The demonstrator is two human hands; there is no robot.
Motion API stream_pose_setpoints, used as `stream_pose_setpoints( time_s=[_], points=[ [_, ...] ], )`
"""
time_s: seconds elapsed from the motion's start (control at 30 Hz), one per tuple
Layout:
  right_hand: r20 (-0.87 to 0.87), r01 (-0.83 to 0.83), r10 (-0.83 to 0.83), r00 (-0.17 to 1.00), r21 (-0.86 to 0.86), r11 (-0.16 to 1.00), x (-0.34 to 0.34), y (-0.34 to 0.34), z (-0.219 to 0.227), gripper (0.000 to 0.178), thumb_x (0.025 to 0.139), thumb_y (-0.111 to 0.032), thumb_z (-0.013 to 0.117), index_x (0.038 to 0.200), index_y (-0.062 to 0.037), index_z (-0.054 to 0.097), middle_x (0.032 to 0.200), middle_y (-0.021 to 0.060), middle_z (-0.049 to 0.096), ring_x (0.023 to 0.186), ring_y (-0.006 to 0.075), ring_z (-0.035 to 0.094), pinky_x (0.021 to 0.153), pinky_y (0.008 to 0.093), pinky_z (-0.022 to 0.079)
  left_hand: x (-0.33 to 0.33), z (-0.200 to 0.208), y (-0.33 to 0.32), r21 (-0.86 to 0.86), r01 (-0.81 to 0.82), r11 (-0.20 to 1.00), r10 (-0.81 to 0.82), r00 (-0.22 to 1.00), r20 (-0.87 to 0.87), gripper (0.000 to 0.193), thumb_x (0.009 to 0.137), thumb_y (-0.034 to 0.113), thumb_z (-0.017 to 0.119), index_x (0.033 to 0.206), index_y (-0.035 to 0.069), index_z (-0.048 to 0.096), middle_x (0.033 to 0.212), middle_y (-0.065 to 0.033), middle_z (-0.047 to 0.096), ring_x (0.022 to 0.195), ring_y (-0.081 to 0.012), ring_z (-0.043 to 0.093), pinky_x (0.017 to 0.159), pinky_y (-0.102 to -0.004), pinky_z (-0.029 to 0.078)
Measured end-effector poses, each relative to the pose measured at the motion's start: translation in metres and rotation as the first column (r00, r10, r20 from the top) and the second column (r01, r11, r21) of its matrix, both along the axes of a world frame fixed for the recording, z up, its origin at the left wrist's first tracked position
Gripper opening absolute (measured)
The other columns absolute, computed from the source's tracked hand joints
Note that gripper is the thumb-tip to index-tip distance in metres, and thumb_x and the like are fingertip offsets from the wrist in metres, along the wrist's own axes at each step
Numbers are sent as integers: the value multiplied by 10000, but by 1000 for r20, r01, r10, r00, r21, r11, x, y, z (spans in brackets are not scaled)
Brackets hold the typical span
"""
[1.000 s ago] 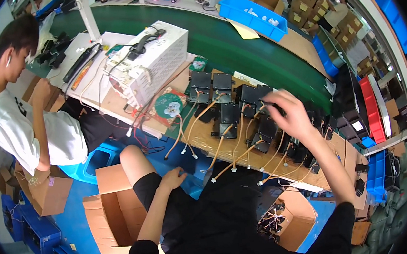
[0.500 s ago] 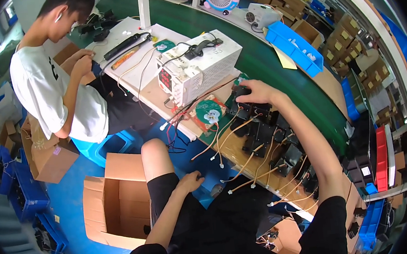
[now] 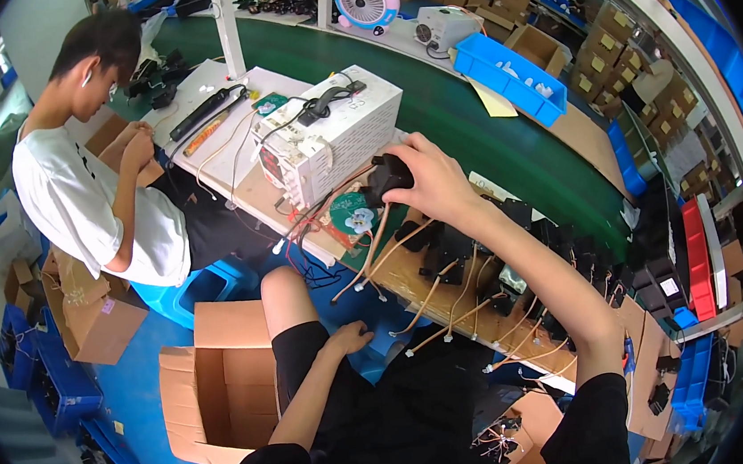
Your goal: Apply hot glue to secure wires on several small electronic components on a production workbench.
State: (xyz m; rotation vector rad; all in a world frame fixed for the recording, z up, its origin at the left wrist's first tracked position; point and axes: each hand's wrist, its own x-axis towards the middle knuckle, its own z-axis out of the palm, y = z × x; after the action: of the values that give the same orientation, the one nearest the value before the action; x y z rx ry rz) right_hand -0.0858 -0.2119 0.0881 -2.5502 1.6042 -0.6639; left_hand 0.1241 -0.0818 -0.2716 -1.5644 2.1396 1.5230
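My right hand [image 3: 435, 181] grips a black boxy plastic part [image 3: 389, 176] between thumb and fingers, lifted over the bench. A tan cable with a white plug hangs from that part. Below and to its left lies a round green circuit board [image 3: 351, 214] with a white piece on top. More black parts [image 3: 538, 292] stand crowded along the wooden bench edge [image 3: 407, 273], their tan cables dangling toward me. By my thigh, my left hand [image 3: 346, 339] has its fingers curled in; whatever they may hold is hidden.
Left of the circuit board stands a white power supply box [image 3: 336, 137] with wires. A co-worker [image 3: 99, 187] sits at the left. An open cardboard box [image 3: 221, 390] is on the floor beside my leg. Beyond the green belt [image 3: 451, 126] rests a blue bin [image 3: 509, 80].
My right hand has raised the black part off the group and drawn it left toward the power supply. The view has shifted a little. My left hand stays by my thigh.
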Motion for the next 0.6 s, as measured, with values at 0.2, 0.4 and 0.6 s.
stream_pose_setpoints(
  time_s=[0.2, 0.4, 0.6],
  points=[
    [69, -192, 203, 977, -142, 971, 21, 71, 58, 554, 658, -210, 826, 1148, -76, 602, 1069, 85, 525, 895, 262, 567, 776, 339, 482, 40, 45, 20, 141, -16, 990, 54, 962, -269, 428, 972, 356, 534, 1217, 15, 618, 1111, -130, 689, 988, -256, 660, 854, -345, 521],
    [105, -569, 579, 808, 389, 724, 35, 164, 63, 573, 773, -231, 787, 1267, -37, 571, 1059, 126, 566, 875, 286, 583, 739, 334, 473, 60, 216, 101, 102, -498, 861, 343, 422, -839, 527, 975, 353, 570, 1386, 32, 495, 1348, -137, 558, 1191, -225, 546, 988, -339, 451],
    [152, -736, 724, 673, 242, 633, 35, 196, 63, 474, 849, -144, 713, 1271, 18, 571, 1134, 178, 606, 970, 300, 603, 835, 354, 477, 34, 257, 138, 39, -174, 984, 112, 429, -896, 726, 892, 373, 711, 1451, 32, 398, 1422, -144, 480, 1262, -246, 470, 1081, -379, 359]
  ],
)
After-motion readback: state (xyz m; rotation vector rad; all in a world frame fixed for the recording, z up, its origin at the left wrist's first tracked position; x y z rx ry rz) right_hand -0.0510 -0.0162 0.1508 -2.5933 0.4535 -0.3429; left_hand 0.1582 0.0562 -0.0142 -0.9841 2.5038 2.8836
